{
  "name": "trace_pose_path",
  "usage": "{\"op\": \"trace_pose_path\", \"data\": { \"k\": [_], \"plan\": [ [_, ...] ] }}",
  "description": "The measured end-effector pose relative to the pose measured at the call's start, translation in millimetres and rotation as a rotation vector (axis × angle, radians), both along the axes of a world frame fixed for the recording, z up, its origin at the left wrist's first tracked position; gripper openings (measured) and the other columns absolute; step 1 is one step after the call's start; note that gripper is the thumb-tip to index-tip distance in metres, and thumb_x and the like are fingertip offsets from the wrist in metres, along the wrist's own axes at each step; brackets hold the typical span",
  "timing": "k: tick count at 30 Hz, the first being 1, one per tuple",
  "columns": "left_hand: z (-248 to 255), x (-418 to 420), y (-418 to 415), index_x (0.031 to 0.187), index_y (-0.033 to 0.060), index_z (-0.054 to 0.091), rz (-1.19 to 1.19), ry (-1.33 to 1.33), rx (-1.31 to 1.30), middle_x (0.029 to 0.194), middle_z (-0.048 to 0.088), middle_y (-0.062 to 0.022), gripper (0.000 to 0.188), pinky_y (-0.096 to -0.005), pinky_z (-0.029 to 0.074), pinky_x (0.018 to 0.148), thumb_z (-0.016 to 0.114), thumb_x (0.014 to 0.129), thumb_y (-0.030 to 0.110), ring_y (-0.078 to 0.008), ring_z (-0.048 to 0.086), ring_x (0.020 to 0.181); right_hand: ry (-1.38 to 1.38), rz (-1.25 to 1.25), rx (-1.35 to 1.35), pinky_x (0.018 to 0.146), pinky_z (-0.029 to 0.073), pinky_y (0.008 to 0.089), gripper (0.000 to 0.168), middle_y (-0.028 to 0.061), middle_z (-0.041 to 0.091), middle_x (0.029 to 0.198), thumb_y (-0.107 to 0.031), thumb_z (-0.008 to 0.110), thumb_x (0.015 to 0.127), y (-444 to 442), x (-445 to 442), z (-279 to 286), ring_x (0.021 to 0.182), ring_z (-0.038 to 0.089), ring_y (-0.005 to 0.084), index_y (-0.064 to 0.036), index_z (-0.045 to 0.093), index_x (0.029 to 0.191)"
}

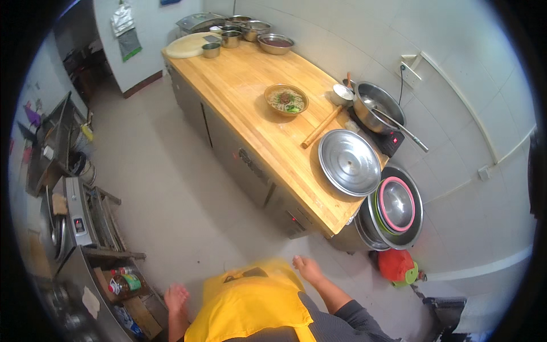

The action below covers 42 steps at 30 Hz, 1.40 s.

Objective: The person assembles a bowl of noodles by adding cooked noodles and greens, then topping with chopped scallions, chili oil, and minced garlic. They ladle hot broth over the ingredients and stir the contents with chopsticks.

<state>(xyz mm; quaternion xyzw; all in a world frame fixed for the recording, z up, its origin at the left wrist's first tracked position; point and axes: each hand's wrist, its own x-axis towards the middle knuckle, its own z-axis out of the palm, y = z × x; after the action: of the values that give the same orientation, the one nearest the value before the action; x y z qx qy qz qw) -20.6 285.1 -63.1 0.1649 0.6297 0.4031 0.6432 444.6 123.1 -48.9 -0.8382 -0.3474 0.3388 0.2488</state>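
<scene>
My left hand [176,296] hangs left of the yellow apron [252,299], blurred, its fingers slightly apart and nothing seen in it. On the apron's other side, my right hand [307,267] is loosely curled over the floor, with nothing visible in it. Neither hand touches the wooden worktop [239,77]. A bowl of noodles [286,100] with minced topping and greens stands on that worktop. Nearer to me lie a wooden rolling pin [321,127] and a large round metal lid [349,162]. A small bowl of white contents [342,94] is beside a steel pot [378,104] with a long-handled utensil.
An induction cooker [391,143] holds the pot. Stacked basins [397,205] and a red bag [395,265] are beyond the worktop's near end. Steel bowls [275,44] and a round board [188,46] occupy the far end. Left is a low cabinet [81,273] with an oil bottle [126,284].
</scene>
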Motion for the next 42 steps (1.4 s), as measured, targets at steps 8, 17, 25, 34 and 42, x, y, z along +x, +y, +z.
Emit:
{"op": "trace_pose_path", "data": {
  "k": [8,17,25,34,42],
  "plan": [
    [44.5,178.6,188.5,0.114,-0.0023,0.057,-0.404,0.127,0.095,0.093,0.060,-0.0056,0.028,-0.0271,0.050,0.068,0.059,0.087,0.005,-0.0120,0.056,0.080,-0.301,-0.265,0.150,0.071,0.050,0.0372,0.024,0.0160,0.067,0.083,-0.023,0.055,0.093,100.9,102.9,76.1,0.077,0.065,0.0317,-0.001,0.065,0.094],
    [88.6,395.6,286.7,0.095,-0.0021,0.064,-0.915,0.377,0.284,0.073,0.059,-0.0023,0.016,-0.0254,0.047,0.061,0.063,0.086,0.011,-0.0112,0.055,0.062,-0.585,-0.187,0.250,0.084,0.047,0.0431,0.017,0.0168,0.065,0.101,-0.014,0.061,0.084,172.7,221.0,100.5,0.095,0.060,0.0351,-0.002,0.065,0.095],
    [98.2,521.8,386.0,0.075,0.0000,0.061,-1.069,0.291,0.268,0.063,0.057,-0.0033,0.030,-0.0245,0.044,0.055,0.056,0.094,0.023,-0.0093,0.053,0.057,-0.681,-0.391,0.195,0.088,0.047,0.0423,0.017,0.0187,0.064,0.106,-0.010,0.064,0.079,207.8,256.5,79.2,0.100,0.060,0.0353,-0.001,0.065,0.093],
    [90.5,631.0,489.5,0.078,0.0001,0.064,-1.489,0.199,0.322,0.062,0.058,-0.0027,0.029,-0.0238,0.045,0.052,0.056,0.094,0.023,-0.0092,0.055,0.055,-0.730,-0.717,0.106,0.089,0.049,0.0404,0.012,0.0172,0.067,0.103,-0.008,0.063,0.078,267.3,266.3,75.6,0.100,0.062,0.0337,-0.002,0.067,0.088],
    [78.2,667.9,536.8,0.067,0.0007,0.062,-1.801,0.402,0.563,0.055,0.056,-0.0042,0.035,-0.0285,0.043,0.052,0.058,0.091,0.027,-0.0109,0.053,0.053,-0.782,-0.845,0.105,0.087,0.049,0.0391,0.010,0.0153,0.067,0.102,-0.008,0.063,0.078,298.1,278.2,67.6,0.099,0.063,0.0319,-0.003,0.067,0.087]
  ]
}}
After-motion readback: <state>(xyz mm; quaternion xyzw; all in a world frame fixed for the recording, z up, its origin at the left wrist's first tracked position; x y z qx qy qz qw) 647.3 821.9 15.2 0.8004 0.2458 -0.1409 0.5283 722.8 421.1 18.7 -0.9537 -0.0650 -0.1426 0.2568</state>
